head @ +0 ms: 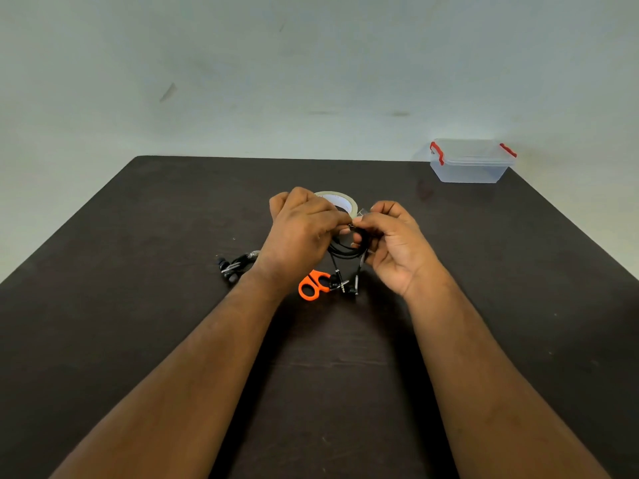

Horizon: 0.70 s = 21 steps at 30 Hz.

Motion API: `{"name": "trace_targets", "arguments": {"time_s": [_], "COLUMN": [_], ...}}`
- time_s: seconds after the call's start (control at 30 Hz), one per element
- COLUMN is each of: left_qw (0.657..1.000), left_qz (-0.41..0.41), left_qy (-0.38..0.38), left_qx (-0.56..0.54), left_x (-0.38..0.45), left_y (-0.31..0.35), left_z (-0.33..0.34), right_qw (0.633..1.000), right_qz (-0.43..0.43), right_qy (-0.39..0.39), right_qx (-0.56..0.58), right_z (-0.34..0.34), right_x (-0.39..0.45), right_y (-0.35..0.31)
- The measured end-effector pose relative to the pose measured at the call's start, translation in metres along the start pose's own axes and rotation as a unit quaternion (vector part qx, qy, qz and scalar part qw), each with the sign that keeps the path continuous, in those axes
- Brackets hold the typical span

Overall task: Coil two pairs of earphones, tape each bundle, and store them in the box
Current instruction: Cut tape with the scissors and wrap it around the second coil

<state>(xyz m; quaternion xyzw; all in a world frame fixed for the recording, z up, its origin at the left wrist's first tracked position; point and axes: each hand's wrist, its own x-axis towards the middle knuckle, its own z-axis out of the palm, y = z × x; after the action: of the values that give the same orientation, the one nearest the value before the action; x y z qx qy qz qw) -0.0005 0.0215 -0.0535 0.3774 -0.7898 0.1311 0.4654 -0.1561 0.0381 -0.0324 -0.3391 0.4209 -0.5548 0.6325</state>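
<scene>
1. One taped earphone bundle [237, 266] lay on the tabletop [138, 219], left of the left hand [301, 233].
2. Both hands, fingers curled, pinched the second earphone coil [347, 248] above the orange scissors [313, 285]; right hand [394, 240] opposite.
3. Tape roll [340, 200] sat behind them.
4. Box [472, 160] stood far right, lid on.

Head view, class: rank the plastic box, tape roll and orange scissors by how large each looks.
1. Plastic box, clearly largest, though farthest away.
2 and 3. Tape roll and orange scissors: both partly hidden by the hands, so unranked.
</scene>
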Motion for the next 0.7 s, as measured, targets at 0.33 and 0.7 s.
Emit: {"name": "trace_targets", "arguments": {"time_s": [0.33,0.7], "left_qw": [0.991,0.994], "left_qz": [0.093,0.062], "left_qy": [0.092,0.089], "left_qx": [0.013,0.030], "left_x": [-0.003,-0.005], "left_y": [0.004,0.005], "left_z": [0.005,0.012], "right_qw": [0.996,0.995], "right_qz": [0.052,0.085], "right_qy": [0.026,0.043], "right_qx": [0.061,0.036], "right_z": [0.005,0.012], "right_x": [0.001,-0.004], "right_y": [0.001,-0.001]}}
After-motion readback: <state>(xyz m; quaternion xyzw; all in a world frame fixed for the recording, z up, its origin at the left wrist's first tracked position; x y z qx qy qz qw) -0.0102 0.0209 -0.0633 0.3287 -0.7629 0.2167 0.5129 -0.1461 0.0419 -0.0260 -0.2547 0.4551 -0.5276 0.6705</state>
